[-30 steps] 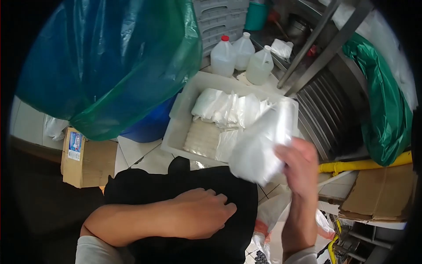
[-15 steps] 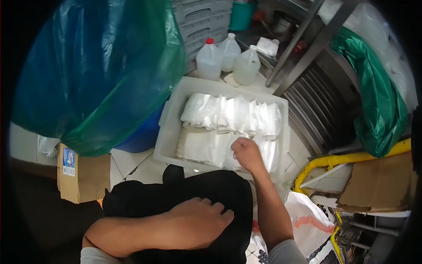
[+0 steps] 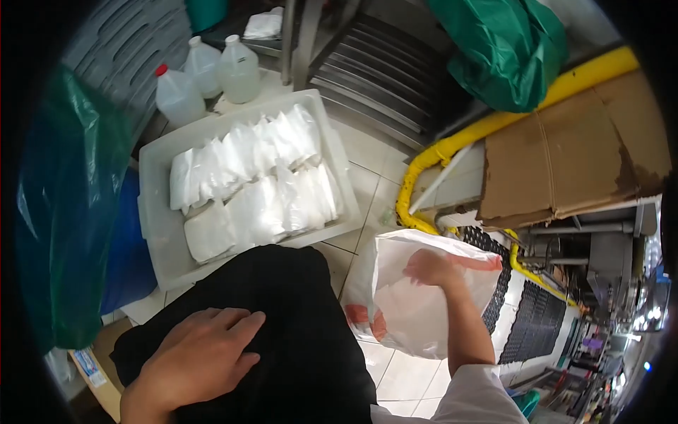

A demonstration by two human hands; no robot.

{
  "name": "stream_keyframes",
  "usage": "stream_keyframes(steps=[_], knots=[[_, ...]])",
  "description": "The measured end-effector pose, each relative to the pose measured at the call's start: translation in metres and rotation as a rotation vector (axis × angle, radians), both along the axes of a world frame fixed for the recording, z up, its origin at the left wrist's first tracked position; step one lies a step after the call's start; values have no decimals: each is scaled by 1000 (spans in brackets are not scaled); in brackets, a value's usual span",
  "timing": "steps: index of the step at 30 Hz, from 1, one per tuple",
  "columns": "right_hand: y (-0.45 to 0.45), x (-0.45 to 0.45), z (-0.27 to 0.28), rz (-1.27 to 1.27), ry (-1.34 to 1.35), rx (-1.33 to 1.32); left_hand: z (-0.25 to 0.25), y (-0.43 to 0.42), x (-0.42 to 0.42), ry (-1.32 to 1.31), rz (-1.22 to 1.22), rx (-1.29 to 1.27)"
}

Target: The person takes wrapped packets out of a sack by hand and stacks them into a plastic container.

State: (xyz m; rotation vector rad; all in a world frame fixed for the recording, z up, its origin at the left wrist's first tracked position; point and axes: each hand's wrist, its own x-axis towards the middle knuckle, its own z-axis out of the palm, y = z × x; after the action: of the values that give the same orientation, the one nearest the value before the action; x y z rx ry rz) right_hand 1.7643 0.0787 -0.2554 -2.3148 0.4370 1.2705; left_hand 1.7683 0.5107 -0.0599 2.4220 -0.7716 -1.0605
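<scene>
My left hand (image 3: pixel 208 357) lies on the black cloth (image 3: pixel 282 318) over my thigh, its fingers stretched out and nothing in it. My right hand (image 3: pixel 432 268) reaches into the mouth of a white sack with red markings (image 3: pixel 413 318), standing on the floor to the right. Its fingers are blurred, so I cannot see whether they hold anything. Ahead to the left is a translucent white plastic bin (image 3: pixel 157 233). Inside it, white plastic-wrapped packets (image 3: pixel 265 205) stand in two rows.
Plastic jugs (image 3: pixel 239 71) stand behind the bin. A green plastic bag (image 3: pixel 78 212) hangs over a blue drum (image 3: pixel 131 247) at left. A yellow-wrapped pipe (image 3: pixel 452 141) and a cardboard sheet (image 3: pixel 572 152) are on the right. A cardboard box (image 3: pixel 106 385) is at lower left.
My right hand has moved from over the packets in the bin to the mouth of the white sack. The view has turned right. My left hand stays on the black cloth.
</scene>
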Motion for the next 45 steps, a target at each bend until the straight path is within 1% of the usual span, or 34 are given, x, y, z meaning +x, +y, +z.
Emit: stream_keyframes(steps=[1,2,4,6,8,9,11,14,17,18,22,24,25,26,28,32,35,39,42,45], knots=[[-18,-26,-71,264,-193,-138,-2,-1,-1,-3,-19,-1],[-28,-53,-125,530,-381,-279,-4,-1,-2,-34,-12,-2],[5,-72,-150,370,-88,-301,-6,-4,-4,-65,-18,-3],[21,-97,-167,431,-9,-299,-7,-5,-4,-45,-7,-2],[35,-113,-175,534,53,-221,-10,-3,-5,-71,-14,5],[38,-128,-193,533,52,-222,-12,-3,-5,-90,-17,3],[32,-167,-273,373,-94,-221,-12,-3,-3,-87,-12,10],[47,-210,-396,216,113,-414,-15,-5,-3,-75,-8,25],[38,-228,-450,198,114,-376,-16,-8,-3,-66,-22,38],[36,-231,-456,185,114,-363,-17,-9,-3,-73,-32,39],[55,-221,-388,177,146,-372,-21,-14,-4,-116,-26,18],[73,-213,-355,206,159,-383,-21,-13,-2,-112,-67,9],[76,-211,-346,217,163,-389,-25,-10,-4,-140,-69,-36],[81,-205,-335,227,164,-393,-29,-8,-5,-147,-34,-12],[78,-207,-325,250,170,-403,-36,-7,-6,-127,-91,-13],[71,-209,-322,277,176,-428,-38,-5,-6,-101,-31,1],[69,-208,-320,299,167,-434,-38,-6,-5,-93,-29,42],[64,-204,-311,321,143,-424,-42,-4,-8,-107,-37,25],[58,-197,-294,328,112,-398,-42,-4,-7,-109,-52,17],[34,-189,-264,347,60,-312,-37,-1,-4,-101,-68,7]])
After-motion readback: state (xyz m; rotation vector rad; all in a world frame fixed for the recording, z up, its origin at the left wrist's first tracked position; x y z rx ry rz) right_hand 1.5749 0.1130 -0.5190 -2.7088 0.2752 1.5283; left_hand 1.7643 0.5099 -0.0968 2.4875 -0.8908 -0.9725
